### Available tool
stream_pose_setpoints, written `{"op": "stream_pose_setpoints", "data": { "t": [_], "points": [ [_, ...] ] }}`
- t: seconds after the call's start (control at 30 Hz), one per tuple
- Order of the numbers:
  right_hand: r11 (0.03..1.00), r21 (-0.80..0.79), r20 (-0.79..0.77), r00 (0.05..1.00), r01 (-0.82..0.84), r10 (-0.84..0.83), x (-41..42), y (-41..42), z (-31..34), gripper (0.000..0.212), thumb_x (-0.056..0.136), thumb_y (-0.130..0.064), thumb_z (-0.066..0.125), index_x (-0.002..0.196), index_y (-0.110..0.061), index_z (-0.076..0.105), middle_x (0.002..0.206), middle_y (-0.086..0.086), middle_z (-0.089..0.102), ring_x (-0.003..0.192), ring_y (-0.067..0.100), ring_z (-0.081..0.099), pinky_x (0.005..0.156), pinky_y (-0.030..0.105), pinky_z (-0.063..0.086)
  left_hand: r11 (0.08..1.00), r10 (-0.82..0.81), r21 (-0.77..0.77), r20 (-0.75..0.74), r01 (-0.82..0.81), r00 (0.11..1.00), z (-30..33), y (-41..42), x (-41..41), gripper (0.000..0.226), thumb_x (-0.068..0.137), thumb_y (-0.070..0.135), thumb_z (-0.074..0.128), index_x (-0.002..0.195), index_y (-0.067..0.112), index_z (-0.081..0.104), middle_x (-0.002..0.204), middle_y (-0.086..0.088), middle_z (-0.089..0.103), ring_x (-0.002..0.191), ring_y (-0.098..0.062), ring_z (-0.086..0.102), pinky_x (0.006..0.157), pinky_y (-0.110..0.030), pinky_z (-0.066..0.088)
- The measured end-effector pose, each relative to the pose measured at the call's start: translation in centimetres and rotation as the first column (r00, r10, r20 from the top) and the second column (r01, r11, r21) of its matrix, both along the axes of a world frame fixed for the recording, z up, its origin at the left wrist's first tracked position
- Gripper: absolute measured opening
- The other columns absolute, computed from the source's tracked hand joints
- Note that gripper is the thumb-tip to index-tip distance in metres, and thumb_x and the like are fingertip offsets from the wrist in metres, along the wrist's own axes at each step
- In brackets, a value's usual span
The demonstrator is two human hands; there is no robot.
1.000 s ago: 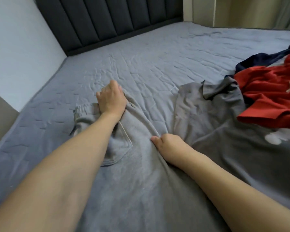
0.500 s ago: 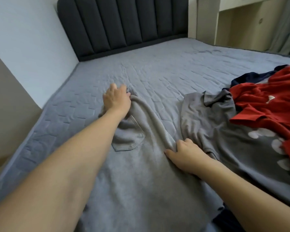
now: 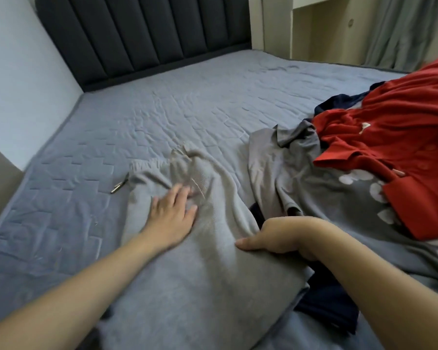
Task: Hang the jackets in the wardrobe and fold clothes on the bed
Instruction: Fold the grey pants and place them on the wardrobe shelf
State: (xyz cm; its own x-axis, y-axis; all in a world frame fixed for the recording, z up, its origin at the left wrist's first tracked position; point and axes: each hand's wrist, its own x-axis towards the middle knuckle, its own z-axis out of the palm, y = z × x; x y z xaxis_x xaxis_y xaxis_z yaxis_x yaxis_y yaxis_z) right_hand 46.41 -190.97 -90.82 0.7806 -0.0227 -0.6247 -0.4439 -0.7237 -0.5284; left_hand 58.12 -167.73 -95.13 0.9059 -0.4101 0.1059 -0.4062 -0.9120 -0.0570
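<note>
Light grey sweatpants lie spread on the blue-grey bed, waistband toward the headboard. My left hand lies flat on them with fingers straight, just below the waistband. My right hand grips the right edge of the sweatpants, thumb on top and fingers curled under the fabric. A dark grey T-shirt with white shapes lies to the right, and a red garment is heaped on it.
The drawstring's metal tips lie on the bed left of the waistband. A navy garment shows under the sweatpants near my right forearm. The dark padded headboard stands at the back, cream furniture and a curtain at the back right.
My left hand slid back from the waistband toward me and now lies flat on the sweatpants. My right hand took hold of the right edge. The pocket no longer shows.
</note>
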Motion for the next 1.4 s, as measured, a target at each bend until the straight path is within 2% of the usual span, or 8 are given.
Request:
{"op": "stream_pose_setpoints", "data": {
  "t": [0.33,0.5,0.63,0.73,0.87,1.07,1.3,1.4],
  "points": [
    [0.796,0.426,-0.156,0.902,0.430,-0.403,-2.3,2.3,4.8,0.021,0.089,-0.024,0.060,0.100,-0.006,0.056,0.059,0.011,0.065,0.040,0.020,0.061,0.041,0.025,0.048,0.992,-0.097,0.042,-0.382,0.122,0.919,5.2,2.0,-20.5,0.101,0.051,0.099,0.027,0.124,0.030,0.032,0.130,0.006,0.033,0.128,-0.019,0.031,0.108,-0.058,0.017],
    [0.649,0.643,-0.142,0.896,0.407,-0.421,-4.7,2.4,6.2,0.019,0.094,-0.006,0.049,0.103,-0.023,0.051,0.082,0.010,0.059,0.056,0.019,0.057,0.043,0.027,0.050,0.955,0.108,0.295,-0.271,-0.024,0.956,6.0,1.6,-23.9,0.069,0.076,0.057,0.054,0.132,0.021,0.034,0.135,-0.003,0.037,0.126,-0.027,0.038,0.100,-0.062,0.027],
    [0.600,0.713,-0.243,0.931,0.362,-0.273,-6.9,1.6,7.2,0.026,0.099,-0.009,0.038,0.081,-0.014,0.056,0.048,0.001,0.042,0.030,0.006,0.033,0.025,0.012,0.022,0.896,0.115,0.443,-0.139,-0.042,0.984,7.7,1.9,-22.9,0.034,0.093,0.013,0.047,0.126,0.015,0.050,0.128,-0.008,0.053,0.116,-0.033,0.055,0.090,-0.047,0.048],
    [0.371,0.834,-0.276,0.891,0.408,-0.361,-7.3,0.7,8.7,0.038,0.090,-0.005,0.031,0.059,-0.008,0.052,0.041,0.000,0.041,0.027,0.005,0.036,0.024,0.012,0.024,0.901,0.032,0.427,-0.239,0.076,0.971,10.8,2.3,-22.0,0.023,0.086,0.011,0.051,0.104,0.014,0.065,0.113,-0.011,0.065,0.104,-0.031,0.064,0.076,-0.033,0.049],
    [0.019,0.936,-0.293,0.804,0.353,-0.518,-7.6,0.8,9.1,0.042,0.064,0.009,0.025,0.092,0.014,0.058,0.084,0.025,0.067,0.066,0.030,0.070,0.060,0.030,0.060,0.966,0.124,0.259,-0.418,-0.013,0.900,15.2,2.0,-20.7,0.005,0.079,0.010,0.050,0.075,0.012,0.050,0.090,-0.012,0.064,0.068,-0.025,0.057,0.048,-0.021,0.041],
    [0.724,0.631,0.195,0.848,0.277,-0.494,-5.9,1.8,6.5,0.008,0.095,0.000,0.051,0.097,0.002,0.058,0.068,0.012,0.065,0.045,0.017,0.059,0.041,0.023,0.051,0.971,0.239,0.104,-0.372,-0.215,0.897,13.9,2.6,-18.7,0.032,0.090,0.042,0.043,0.078,0.013,0.051,0.105,-0.018,0.064,0.069,-0.024,0.052,0.054,-0.026,0.033],
    [0.934,-0.054,0.724,0.658,0.353,-0.207,-1.0,1.8,6.4,0.021,0.091,-0.034,0.045,0.091,-0.019,0.059,0.105,0.012,0.051,0.100,0.035,0.051,0.079,0.038,0.041,0.934,0.354,0.067,-0.033,-0.351,0.935,12.4,6.1,-15.3,0.014,0.082,0.017,0.048,0.094,0.017,0.056,0.111,-0.012,0.064,0.102,-0.034,0.060,0.068,-0.032,0.037],
    [0.941,0.003,0.775,0.594,0.337,-0.215,1.2,3.5,6.7,0.016,0.093,-0.027,0.039,0.093,-0.017,0.051,0.110,0.013,0.052,0.103,0.036,0.048,0.083,0.041,0.037,0.898,0.376,-0.202,-0.107,-0.390,0.921,11.8,7.2,-13.1,0.014,0.080,0.010,0.046,0.093,0.013,0.052,0.107,-0.014,0.062,0.099,-0.035,0.057,0.069,-0.033,0.037]
  ]
}}
